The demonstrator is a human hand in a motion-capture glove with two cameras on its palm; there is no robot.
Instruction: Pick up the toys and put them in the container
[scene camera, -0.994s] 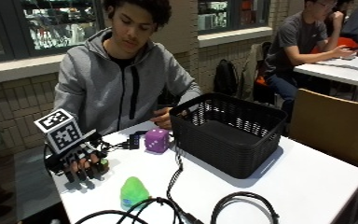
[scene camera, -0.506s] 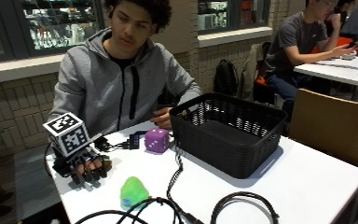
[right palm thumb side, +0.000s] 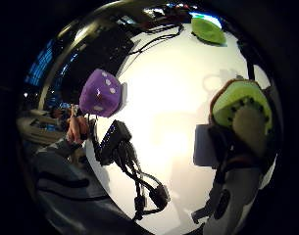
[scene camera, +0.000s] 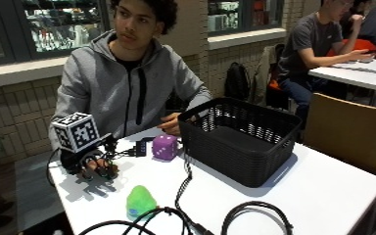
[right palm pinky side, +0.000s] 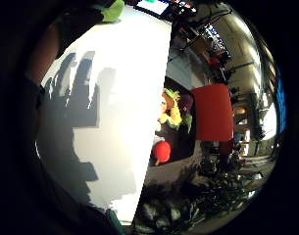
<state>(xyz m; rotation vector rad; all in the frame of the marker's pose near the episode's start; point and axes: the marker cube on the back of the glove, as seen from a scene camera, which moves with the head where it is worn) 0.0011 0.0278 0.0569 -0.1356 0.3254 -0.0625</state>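
Observation:
In the outside view my gloved right hand (scene camera: 93,166) hovers just above the white table (scene camera: 318,186) near its left end. Its fingers curl round a small kiwi-slice toy (right palm thumb side: 241,108), green with a brown rim, of which only a brown bit (scene camera: 105,171) shows from outside. A purple plush die (scene camera: 164,147) sits to the right of the hand, next to the black basket (scene camera: 237,139). A light green toy (scene camera: 140,200) lies nearer the front edge. The basket looks empty inside. The die (right palm thumb side: 100,93) and green toy (right palm thumb side: 208,30) also show in the thumb side palm view.
Black cables (scene camera: 188,196) run across the table from the die to loops at the front edge. The person's bare left hand (scene camera: 170,128) rests behind the basket. Beyond the table edge, a dark bin with colourful toys (right palm pinky side: 172,111) lies by a red seat (right palm pinky side: 213,111).
My hand has shifted a little to the right toward the die and risen slightly, with the kiwi toy in it. The die, green toy and basket stay put.

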